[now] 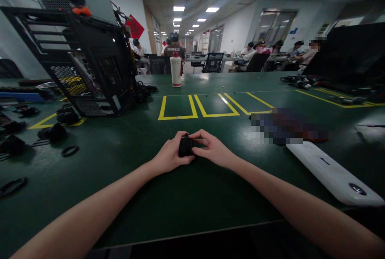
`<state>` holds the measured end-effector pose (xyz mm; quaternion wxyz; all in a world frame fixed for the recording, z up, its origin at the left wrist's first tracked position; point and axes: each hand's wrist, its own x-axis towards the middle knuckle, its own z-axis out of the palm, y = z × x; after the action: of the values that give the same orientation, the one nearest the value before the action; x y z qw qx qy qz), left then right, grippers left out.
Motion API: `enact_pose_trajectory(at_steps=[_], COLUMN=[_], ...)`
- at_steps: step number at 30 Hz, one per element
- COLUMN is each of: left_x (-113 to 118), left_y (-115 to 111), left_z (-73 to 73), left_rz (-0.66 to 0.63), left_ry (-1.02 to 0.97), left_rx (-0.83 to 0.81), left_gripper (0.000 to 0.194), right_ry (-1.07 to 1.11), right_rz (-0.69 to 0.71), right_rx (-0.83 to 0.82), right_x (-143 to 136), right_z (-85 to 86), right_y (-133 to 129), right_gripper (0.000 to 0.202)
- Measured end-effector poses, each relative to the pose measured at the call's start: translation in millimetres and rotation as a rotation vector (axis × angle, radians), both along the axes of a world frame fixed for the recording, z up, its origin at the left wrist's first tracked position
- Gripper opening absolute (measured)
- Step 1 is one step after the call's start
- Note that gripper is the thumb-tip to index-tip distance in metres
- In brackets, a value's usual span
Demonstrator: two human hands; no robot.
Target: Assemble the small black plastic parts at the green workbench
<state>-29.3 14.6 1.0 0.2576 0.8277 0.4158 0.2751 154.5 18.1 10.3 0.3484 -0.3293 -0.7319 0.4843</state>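
Note:
A small black object, its kind too dark to make out, is held just over the green table. My left hand grips it from the left, thumb below and fingers on the far side. From the right, the thumb and fingertips of my right hand pinch at its edge. Part of the object is covered by the fingers. To the left on the table lie several similar dark items, one of them a black bundle, along with a thin black loop.
An open black computer case stands at the left with a metal unit on top. A white tumbler is further back, behind yellow tape outlines. To the right lie a long white device and a blurred-out item. People sit in the background.

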Motion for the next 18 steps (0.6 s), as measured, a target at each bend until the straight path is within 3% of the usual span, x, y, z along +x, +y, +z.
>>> enact_pose_trajectory(at_steps=[9,15,18], left_x=[0.4,-0.2,0.1], left_y=[-0.1,-1.2,-1.9], left_z=[-0.3,1.9,3.0], left_rz=[0.003,-0.011,-0.013], left_ry=[-0.011,-0.014,-0.009], left_rx=[-0.010,-0.001,-0.009], left_gripper=[0.057,0.057,0.057], right_ry=[0.020,-0.005,0.010], right_rz=[0.008,-0.020,-0.027], right_rx=[0.051,0.110,0.096], right_x=[0.6,1.0,1.2], right_z=[-1.4,-1.6,-4.5], right_y=[-4.2,-1.4,2.6], right_gripper=[0.030,0.015,0.019])
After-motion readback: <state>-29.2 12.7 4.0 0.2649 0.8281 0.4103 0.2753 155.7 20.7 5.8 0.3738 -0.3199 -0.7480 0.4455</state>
